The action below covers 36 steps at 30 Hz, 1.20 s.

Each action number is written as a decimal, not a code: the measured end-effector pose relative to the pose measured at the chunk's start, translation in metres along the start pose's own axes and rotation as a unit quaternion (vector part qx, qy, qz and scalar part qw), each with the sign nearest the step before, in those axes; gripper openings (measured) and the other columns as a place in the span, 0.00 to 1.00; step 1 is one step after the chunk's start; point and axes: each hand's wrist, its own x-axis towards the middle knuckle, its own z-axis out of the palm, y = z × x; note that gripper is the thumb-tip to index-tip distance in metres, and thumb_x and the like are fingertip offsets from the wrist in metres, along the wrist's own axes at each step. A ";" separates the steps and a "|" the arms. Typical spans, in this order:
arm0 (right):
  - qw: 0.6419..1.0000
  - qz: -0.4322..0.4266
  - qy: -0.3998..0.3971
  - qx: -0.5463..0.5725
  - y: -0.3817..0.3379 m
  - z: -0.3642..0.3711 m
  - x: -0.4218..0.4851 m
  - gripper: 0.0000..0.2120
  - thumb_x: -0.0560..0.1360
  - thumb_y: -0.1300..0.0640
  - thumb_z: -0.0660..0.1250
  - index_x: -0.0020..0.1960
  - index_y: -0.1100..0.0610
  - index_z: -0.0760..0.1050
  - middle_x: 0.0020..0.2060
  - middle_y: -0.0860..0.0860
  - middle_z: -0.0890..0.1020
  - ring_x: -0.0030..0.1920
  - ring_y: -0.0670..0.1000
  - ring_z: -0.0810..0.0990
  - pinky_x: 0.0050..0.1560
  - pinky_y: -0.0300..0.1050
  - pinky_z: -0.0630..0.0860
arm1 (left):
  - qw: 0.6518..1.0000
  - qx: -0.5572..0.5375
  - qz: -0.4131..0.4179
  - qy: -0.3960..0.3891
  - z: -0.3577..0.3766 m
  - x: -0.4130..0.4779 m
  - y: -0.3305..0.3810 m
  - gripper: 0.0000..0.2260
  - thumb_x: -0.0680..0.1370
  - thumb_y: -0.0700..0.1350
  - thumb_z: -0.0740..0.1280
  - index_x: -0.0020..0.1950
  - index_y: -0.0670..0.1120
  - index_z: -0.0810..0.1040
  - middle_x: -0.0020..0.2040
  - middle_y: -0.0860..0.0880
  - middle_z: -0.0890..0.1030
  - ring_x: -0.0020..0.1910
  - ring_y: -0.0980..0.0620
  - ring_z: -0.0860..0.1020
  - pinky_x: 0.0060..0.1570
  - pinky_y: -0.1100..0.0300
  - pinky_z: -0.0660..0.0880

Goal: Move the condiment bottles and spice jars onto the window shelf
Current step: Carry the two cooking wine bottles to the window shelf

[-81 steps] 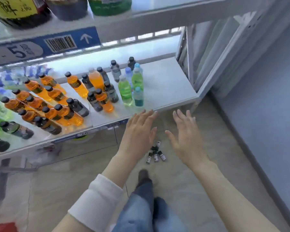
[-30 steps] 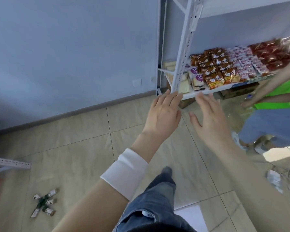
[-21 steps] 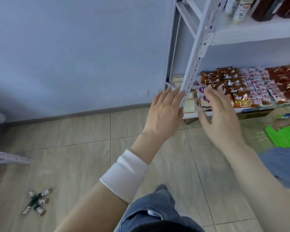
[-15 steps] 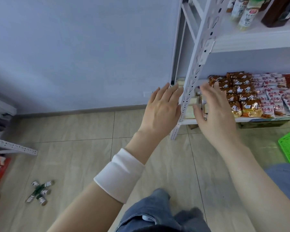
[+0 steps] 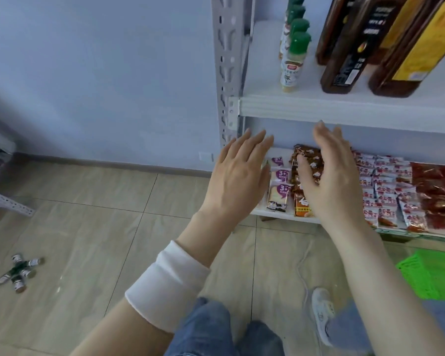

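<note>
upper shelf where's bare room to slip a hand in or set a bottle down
On the upper shelf, bare board lies between the post and the green-cap bottles, and a narrower lane between those and the dark bottles. The lower shelf is packed with snack packets.

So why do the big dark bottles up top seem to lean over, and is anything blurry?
Head view: the wide-angle lens tilts the dark bottles and slants the shelf post near the frame's top; the small bottles on the floor look soft; fingertips of the right hand are slightly smeared; the light is soft, with faint shadows.
</note>
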 end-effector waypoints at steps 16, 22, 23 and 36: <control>0.983 0.164 0.082 0.004 0.121 -0.080 0.094 0.22 0.79 0.55 0.59 0.72 0.55 0.62 0.73 0.53 0.63 0.75 0.50 0.55 0.72 0.43 0.53 | 0.982 -0.170 0.076 -0.003 0.106 0.145 0.090 0.23 0.75 0.41 0.65 0.69 0.39 0.66 0.63 0.41 0.75 0.64 0.43 0.72 0.62 0.50 0.69; 0.974 0.189 0.120 0.022 0.158 -0.084 0.115 0.22 0.80 0.54 0.58 0.72 0.54 0.63 0.73 0.53 0.64 0.74 0.49 0.58 0.70 0.40 0.54 | 0.970 -0.238 0.031 -0.034 0.141 0.183 0.112 0.32 0.76 0.44 0.67 0.74 0.38 0.55 0.69 0.39 0.67 0.68 0.44 0.66 0.65 0.52 0.67; 0.973 0.192 0.126 0.032 0.166 -0.084 0.120 0.22 0.79 0.53 0.58 0.72 0.54 0.63 0.72 0.53 0.65 0.74 0.49 0.59 0.72 0.42 0.56 | 0.968 -0.246 0.020 -0.033 0.145 0.190 0.115 0.33 0.76 0.46 0.66 0.74 0.38 0.54 0.70 0.39 0.65 0.70 0.44 0.64 0.66 0.53 0.65; 0.969 0.155 0.121 0.152 0.268 -0.103 0.203 0.22 0.78 0.51 0.56 0.71 0.55 0.66 0.68 0.47 0.69 0.70 0.44 0.66 0.71 0.43 0.62 | 0.889 -0.422 -0.180 0.010 0.180 0.274 0.151 0.44 0.68 0.59 0.70 0.75 0.47 0.50 0.69 0.47 0.68 0.66 0.52 0.69 0.63 0.50 0.72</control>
